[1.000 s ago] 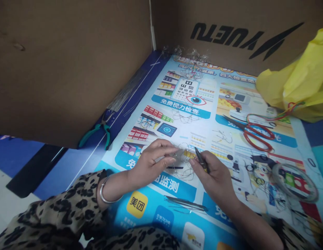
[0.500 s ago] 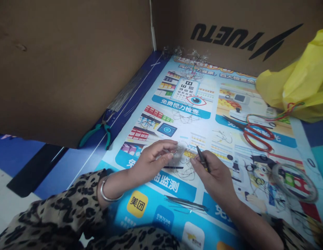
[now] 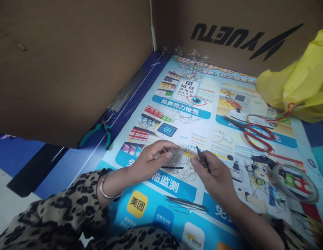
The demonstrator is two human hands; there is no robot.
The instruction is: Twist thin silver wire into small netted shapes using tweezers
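Observation:
A loose tangle of thin wire loops [image 3: 186, 170] spans the gap between my two hands. My left hand [image 3: 156, 159] is at its left side, fingers curled and thumb brought in against the wire. On the other side, my right hand [image 3: 216, 173] pinches the wire's edge between thumb and forefinger. The same hand grips a slim dark pointed tool [image 3: 200, 155], its tip sticking up past the thumb; the rest is hidden in the palm. Just below lies a bundle of dark straight wires [image 3: 187, 203].
Red-handled scissors [image 3: 259, 135] and a round clear-rimmed spool [image 3: 294, 182] lie at right, near a yellow bag [image 3: 294, 83]. Green-handled pliers [image 3: 106, 132] and straight wires [image 3: 127, 90] lie left. More wire shapes [image 3: 194, 71] sit at the back, by cardboard walls [image 3: 72, 69].
My left hand has shifted slightly and its fingers reach a little further right over the wire loops. My right hand and the tool stay almost still.

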